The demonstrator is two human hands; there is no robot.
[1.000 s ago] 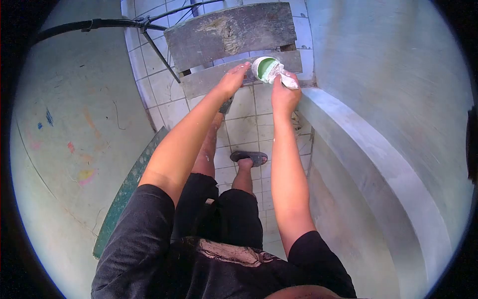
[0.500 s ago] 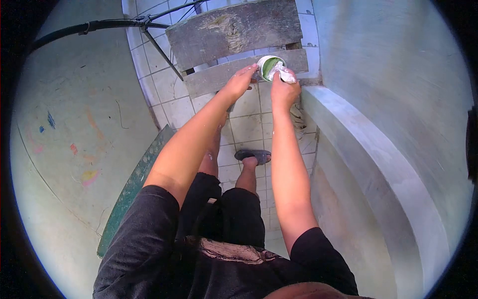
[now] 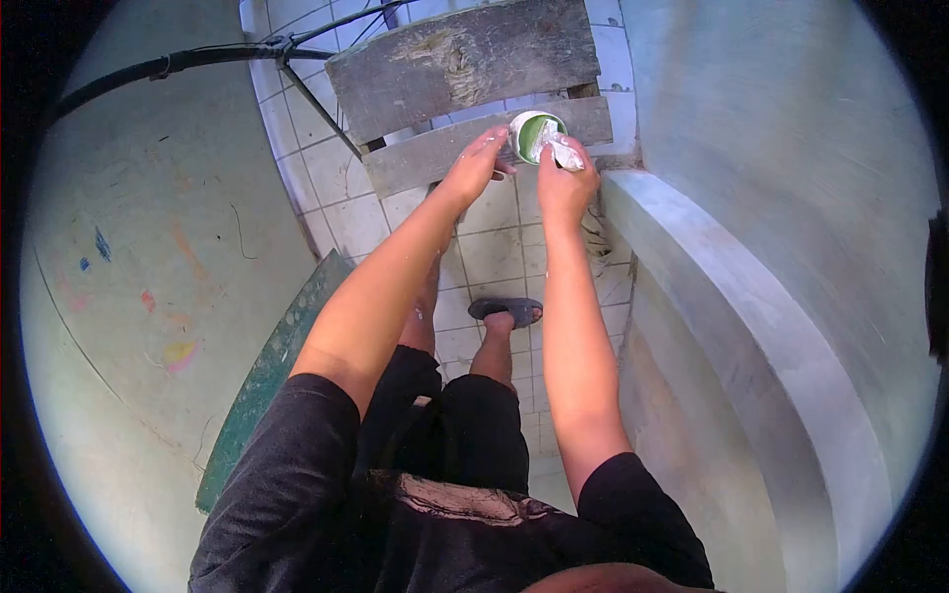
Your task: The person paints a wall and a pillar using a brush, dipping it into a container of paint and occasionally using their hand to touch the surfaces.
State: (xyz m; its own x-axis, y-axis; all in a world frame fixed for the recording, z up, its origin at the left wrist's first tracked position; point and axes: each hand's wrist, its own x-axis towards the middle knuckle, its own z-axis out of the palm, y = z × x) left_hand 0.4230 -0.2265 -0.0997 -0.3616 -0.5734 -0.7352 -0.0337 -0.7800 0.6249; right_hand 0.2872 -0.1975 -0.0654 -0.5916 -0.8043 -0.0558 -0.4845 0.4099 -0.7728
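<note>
Your right hand (image 3: 568, 190) grips a white-smeared handle (image 3: 566, 155) set against a round white cup with a green inside (image 3: 529, 128). Your left hand (image 3: 476, 170), fingers extended, is at the cup's left rim; contact is unclear. Beyond are weathered grey wooden planks (image 3: 474, 69) above white floor tiles (image 3: 491, 255).

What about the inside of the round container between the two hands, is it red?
No, the round container shows green inside, next to the white-smeared object held in the right hand.
</note>
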